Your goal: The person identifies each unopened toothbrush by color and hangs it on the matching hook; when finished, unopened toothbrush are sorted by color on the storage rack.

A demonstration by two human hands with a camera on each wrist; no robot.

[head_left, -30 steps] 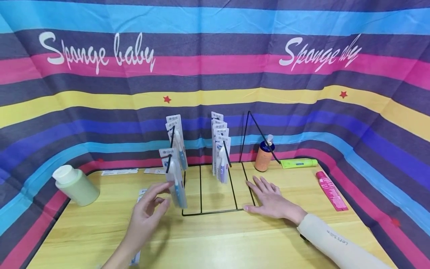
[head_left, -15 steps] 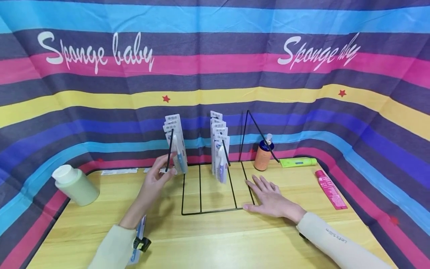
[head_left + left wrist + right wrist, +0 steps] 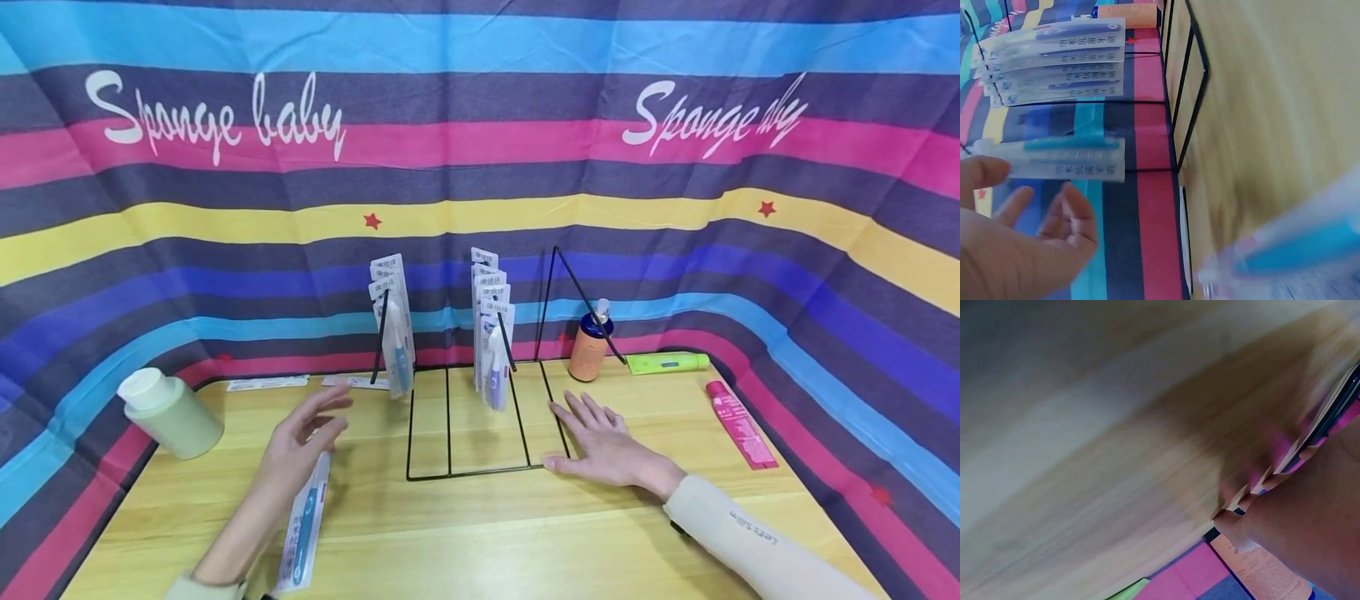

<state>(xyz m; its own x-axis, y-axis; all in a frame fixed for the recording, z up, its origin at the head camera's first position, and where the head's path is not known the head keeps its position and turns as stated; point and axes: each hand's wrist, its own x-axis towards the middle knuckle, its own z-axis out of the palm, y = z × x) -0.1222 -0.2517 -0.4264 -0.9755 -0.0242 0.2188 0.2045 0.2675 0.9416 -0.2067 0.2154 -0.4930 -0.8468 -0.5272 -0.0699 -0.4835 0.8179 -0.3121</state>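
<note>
A black wire rack (image 3: 487, 472) stands on the table, with packaged toothbrushes (image 3: 400, 358) on its left hook and more packaged toothbrushes (image 3: 495, 367) on its middle hook. To the left of the rack, my left hand (image 3: 300, 442) is in the air with loosely bent fingers and holds nothing. Below it, a blue packaged toothbrush (image 3: 303, 533) lies on the table. The left wrist view has the hand (image 3: 1029, 231) near the left hook's package (image 3: 1072, 156). My right hand (image 3: 600, 442) rests fingers spread at the rack base's right side.
On the left stands a pale green bottle (image 3: 176, 417) with a white cap. Flat packages (image 3: 266, 383) lie along the back edge. Right of the rack are an orange bottle (image 3: 588, 354), a lime tube (image 3: 667, 363) and a pink tube (image 3: 742, 427).
The front packaged toothbrush has slid back along the left hook to the others. My left hand has let go of it and drawn back left and nearer. The right hand stays put.
</note>
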